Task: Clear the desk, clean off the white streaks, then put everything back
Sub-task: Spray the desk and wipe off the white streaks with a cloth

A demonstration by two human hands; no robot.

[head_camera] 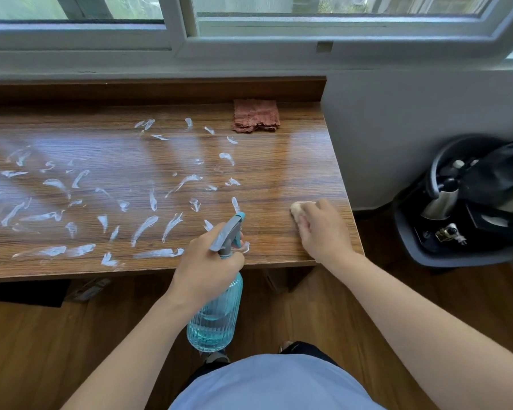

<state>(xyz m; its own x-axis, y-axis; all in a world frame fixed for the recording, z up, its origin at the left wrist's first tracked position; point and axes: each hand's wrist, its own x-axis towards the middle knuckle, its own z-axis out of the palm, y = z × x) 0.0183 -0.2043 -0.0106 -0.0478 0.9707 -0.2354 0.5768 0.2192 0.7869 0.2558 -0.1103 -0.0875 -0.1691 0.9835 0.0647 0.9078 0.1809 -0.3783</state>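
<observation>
Wooden desk (pixel 302 161), seen from above. Near its right corner, the right hand (pixel 323 229) is pressing a pale pad (pixel 298 209), blocking that strip. The left hand (pixel 208 261) is holding a spray bottle (pixel 216 309) over the near edge. A folded cloth (pixel 256 115) is lying against the far ledge. Bare wood is lying open between cloth and hands.

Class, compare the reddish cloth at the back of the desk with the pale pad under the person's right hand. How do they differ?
The reddish cloth lies loose and untouched near the desk's back edge; the pale pad sits near the front, under the right hand. The cloth is rust-coloured, the pad cream. The cloth shows whole; the pad is mostly hidden. Both rest on the wooden desk.
</observation>
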